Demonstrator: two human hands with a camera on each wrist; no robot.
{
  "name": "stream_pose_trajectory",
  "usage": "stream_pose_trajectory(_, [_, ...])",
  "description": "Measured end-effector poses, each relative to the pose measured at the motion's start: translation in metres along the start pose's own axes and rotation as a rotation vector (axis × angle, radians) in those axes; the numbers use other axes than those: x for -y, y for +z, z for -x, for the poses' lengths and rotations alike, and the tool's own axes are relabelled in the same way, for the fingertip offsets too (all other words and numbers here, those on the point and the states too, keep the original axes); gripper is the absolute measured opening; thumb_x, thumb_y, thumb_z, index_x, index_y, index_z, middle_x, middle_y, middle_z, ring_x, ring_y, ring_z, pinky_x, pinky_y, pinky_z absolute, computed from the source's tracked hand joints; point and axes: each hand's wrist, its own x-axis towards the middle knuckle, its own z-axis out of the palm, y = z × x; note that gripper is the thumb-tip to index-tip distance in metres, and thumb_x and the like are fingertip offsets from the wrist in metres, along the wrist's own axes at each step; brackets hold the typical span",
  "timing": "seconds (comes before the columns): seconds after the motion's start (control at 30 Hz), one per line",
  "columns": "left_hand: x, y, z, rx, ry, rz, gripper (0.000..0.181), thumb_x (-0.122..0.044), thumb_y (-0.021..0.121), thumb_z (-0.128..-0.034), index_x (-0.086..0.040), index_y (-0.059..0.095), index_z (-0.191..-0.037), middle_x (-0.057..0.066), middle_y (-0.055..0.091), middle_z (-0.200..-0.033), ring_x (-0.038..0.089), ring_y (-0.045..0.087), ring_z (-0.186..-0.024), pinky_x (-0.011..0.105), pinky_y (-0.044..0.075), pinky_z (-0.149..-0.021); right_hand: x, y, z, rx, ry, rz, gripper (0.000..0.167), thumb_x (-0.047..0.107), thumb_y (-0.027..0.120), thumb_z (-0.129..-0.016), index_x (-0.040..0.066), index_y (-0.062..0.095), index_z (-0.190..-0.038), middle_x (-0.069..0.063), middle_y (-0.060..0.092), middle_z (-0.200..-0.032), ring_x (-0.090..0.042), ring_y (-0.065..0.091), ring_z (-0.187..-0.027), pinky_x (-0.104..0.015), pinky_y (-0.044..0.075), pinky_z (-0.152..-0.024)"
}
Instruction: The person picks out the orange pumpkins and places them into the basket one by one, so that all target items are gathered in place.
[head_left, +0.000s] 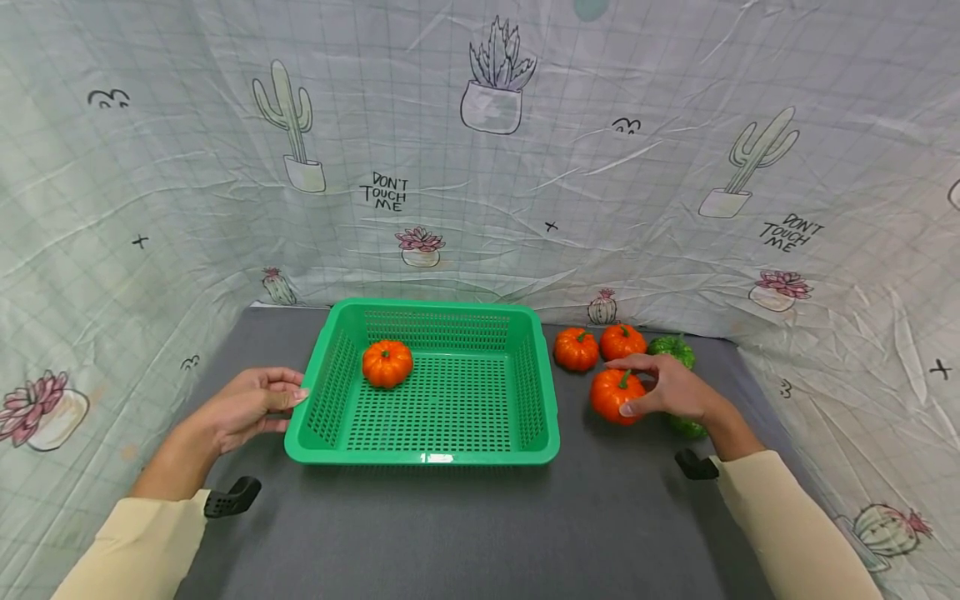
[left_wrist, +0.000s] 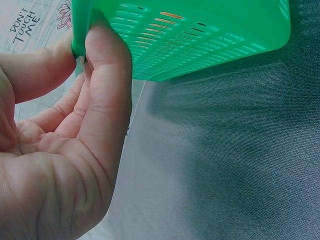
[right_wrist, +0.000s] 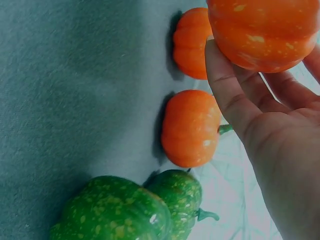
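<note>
My left hand (head_left: 251,408) pinches the left rim of a green plastic basket (head_left: 423,458) between thumb and fingers; the left wrist view shows the hand (left_wrist: 75,115) at the basket wall (left_wrist: 200,35). One small orange pumpkin (head_left: 387,364) sits inside the basket, toward the back left. To the right of the basket, my right hand (head_left: 667,387) grips another orange pumpkin (head_left: 613,397), thumb in front and fingers behind. The right wrist view shows this pumpkin (right_wrist: 265,32) in the fingers of the hand (right_wrist: 270,120), off the table surface.
Two orange pumpkins (head_left: 576,349) (head_left: 622,342) stand behind the held one, near the back edge. Green speckled pumpkins (head_left: 672,350) (right_wrist: 115,212) lie to their right, partly hidden by my right hand in the head view. A patterned cloth (head_left: 480,208) hangs around the grey table (head_left: 480,533).
</note>
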Motion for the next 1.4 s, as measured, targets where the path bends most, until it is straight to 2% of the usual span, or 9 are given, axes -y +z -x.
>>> stream_pose_trajectory(0.13, [-0.001, 0.001, 0.001, -0.001, -0.001, -0.004, 0.024, -0.015, 0.062, -0.1060, -0.001, 0.054, -0.124, -0.003, 0.072, -0.100, 0.011, 0.074, -0.092, 0.034, 0.065, -0.080, 0.004, 0.001, -0.002, 0.014, -0.025, -0.043, 0.066, 0.017, 0.087, -0.084, 0.006, 0.061, -0.143, -0.020, 0.063, -0.142, -0.009, 0.066, -0.101, -0.028, 0.060, -0.084])
stream_pose_trajectory(0.33, [-0.002, 0.001, 0.001, -0.006, -0.001, -0.008, 0.027, -0.015, 0.062, -0.1061, 0.001, 0.053, -0.126, -0.003, 0.072, -0.101, 0.010, 0.073, -0.092, 0.034, 0.064, -0.080, 0.012, 0.002, -0.004, 0.033, -0.044, -0.114, 0.066, 0.010, 0.084, -0.084, -0.003, 0.059, -0.143, -0.023, 0.065, -0.137, -0.011, 0.068, -0.097, -0.029, 0.062, -0.082])
stream_pose_trajectory(0.5, [-0.002, 0.001, 0.001, -0.010, -0.002, -0.009, 0.028, -0.015, 0.062, -0.1059, 0.001, 0.052, -0.126, -0.003, 0.071, -0.101, 0.010, 0.073, -0.092, 0.034, 0.064, -0.080, 0.019, 0.002, -0.005, 0.044, -0.057, -0.128, 0.063, 0.009, 0.083, -0.084, -0.001, 0.060, -0.142, -0.024, 0.066, -0.130, -0.012, 0.069, -0.095, -0.030, 0.062, -0.079])
stream_pose_trajectory(0.7, [-0.002, 0.001, 0.001, -0.012, 0.000, -0.003, 0.029, -0.015, 0.062, -0.1057, 0.002, 0.052, -0.127, -0.002, 0.071, -0.100, 0.011, 0.073, -0.092, 0.034, 0.065, -0.080, 0.026, 0.003, -0.009, 0.037, -0.079, -0.112, 0.063, 0.008, 0.085, -0.082, 0.001, 0.062, -0.141, -0.026, 0.060, -0.141, -0.010, 0.068, -0.096, -0.029, 0.062, -0.080])
stream_pose_trajectory(0.8, [-0.002, 0.001, 0.001, -0.013, -0.001, -0.002, 0.029, -0.015, 0.063, -0.1056, 0.001, 0.052, -0.126, -0.003, 0.071, -0.100, 0.011, 0.073, -0.092, 0.034, 0.065, -0.080, 0.030, 0.004, -0.011, 0.042, -0.097, -0.112, 0.063, 0.007, 0.085, -0.082, 0.001, 0.063, -0.141, -0.027, 0.060, -0.140, -0.011, 0.068, -0.096, -0.028, 0.062, -0.080])
stream_pose_trajectory(1.13, [-0.001, 0.002, 0.001, -0.010, 0.004, 0.011, 0.027, -0.015, 0.063, -0.1052, 0.000, 0.053, -0.125, -0.003, 0.072, -0.100, 0.011, 0.074, -0.092, 0.035, 0.065, -0.081, 0.040, 0.007, -0.017, 0.076, -0.158, -0.161, 0.064, 0.003, 0.084, -0.081, -0.002, 0.061, -0.141, -0.022, 0.058, -0.140, -0.011, 0.067, -0.102, -0.028, 0.062, -0.084])
stream_pose_trajectory(1.4, [0.000, 0.002, 0.001, -0.006, 0.006, 0.013, 0.025, -0.014, 0.064, -0.1049, 0.000, 0.054, -0.123, -0.003, 0.072, -0.100, 0.011, 0.074, -0.092, 0.035, 0.065, -0.081, 0.045, 0.008, -0.022, 0.114, -0.185, -0.235, 0.066, 0.001, 0.083, -0.082, -0.007, 0.056, -0.143, -0.005, 0.061, -0.131, -0.013, 0.067, -0.104, -0.030, 0.062, -0.086])
